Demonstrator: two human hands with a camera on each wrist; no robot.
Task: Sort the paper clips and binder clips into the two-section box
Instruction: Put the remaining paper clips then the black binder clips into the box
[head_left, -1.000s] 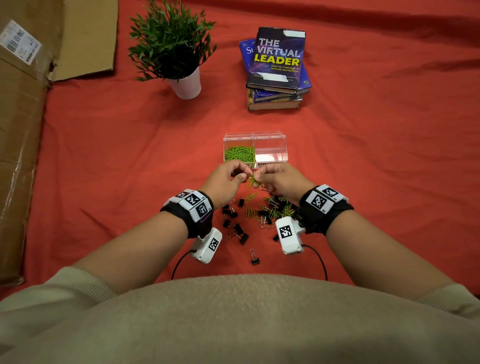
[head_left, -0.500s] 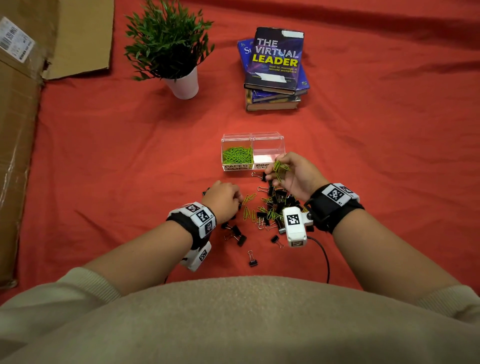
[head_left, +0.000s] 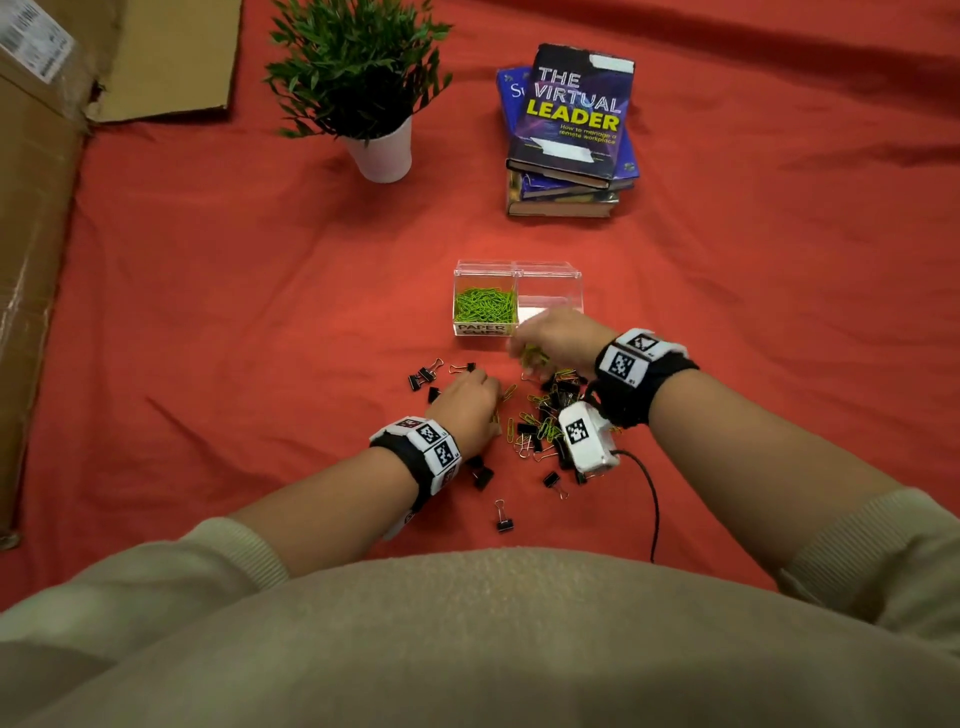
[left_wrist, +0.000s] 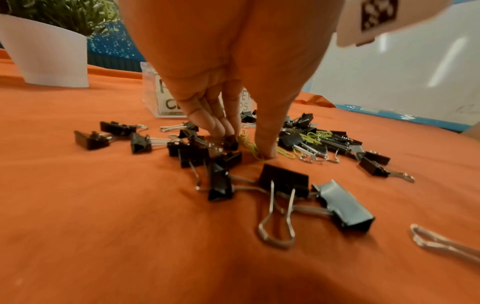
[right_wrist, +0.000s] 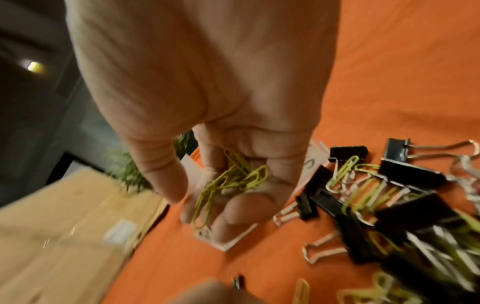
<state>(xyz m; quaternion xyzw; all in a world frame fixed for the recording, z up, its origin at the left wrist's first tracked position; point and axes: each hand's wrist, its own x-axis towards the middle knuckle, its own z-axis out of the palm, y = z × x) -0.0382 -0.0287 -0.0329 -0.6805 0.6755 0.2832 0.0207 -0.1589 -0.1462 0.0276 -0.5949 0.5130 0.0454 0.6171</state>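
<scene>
The clear two-section box (head_left: 548, 273) stands on the red cloth; its left section, labelled PAPER CLIPS, holds green paper clips (head_left: 485, 304), and the right section looks empty. My right hand (head_left: 530, 358) hovers just in front of the box, fingers curled round a bunch of green paper clips (right_wrist: 233, 176). My left hand (head_left: 488, 395) is down on the mixed pile (head_left: 545, 421). Its thumb and fingertips (left_wrist: 221, 131) pinch a green paper clip (left_wrist: 249, 145) lying on the cloth. Black binder clips (left_wrist: 283, 181) lie all around both hands.
A potted plant (head_left: 363, 83) and a stack of books (head_left: 571, 130) stand behind the box. Cardboard (head_left: 31, 260) runs along the left edge. One binder clip (head_left: 503, 517) lies alone near my body, and a black cable (head_left: 655, 499) trails from the right wrist.
The hands met in front of the box, then parted. The left hand dropped onto the pile; the right hand, keeping its paper clips, has moved slightly left along the box's front.
</scene>
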